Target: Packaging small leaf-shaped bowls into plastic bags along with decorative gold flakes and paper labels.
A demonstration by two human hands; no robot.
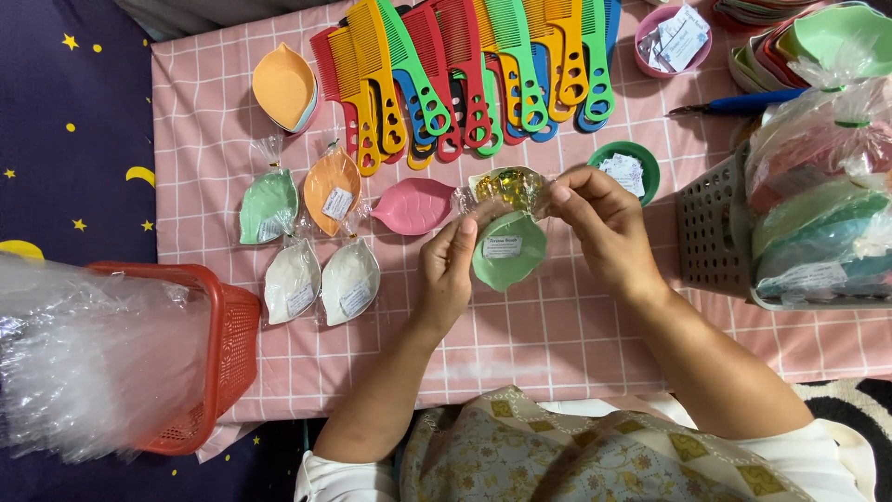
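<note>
A: What sits at the centre of the frame?

B: A green leaf-shaped dish (508, 253) in a clear bag, with a white rectangular label on it. The left hand (448, 270) has its grip pinching the dish's left edge; the right hand (599, 218) has its grip pinching the bag's gathered top (509, 189), which glints gold.

A: And around it?

B: Left of it on the pink checked table (557, 344) lies a bare pink leaf dish (413, 205). Further left are four bagged, labelled dishes: one mint (268, 205), one orange (333, 189), two white (321, 279).

A: Anything else?

B: Coloured combs (465, 74) fan along the top. A red basket (223, 358) of clear bags sits lower left, a grey basket (715, 228) of bagged dishes at right.
</note>
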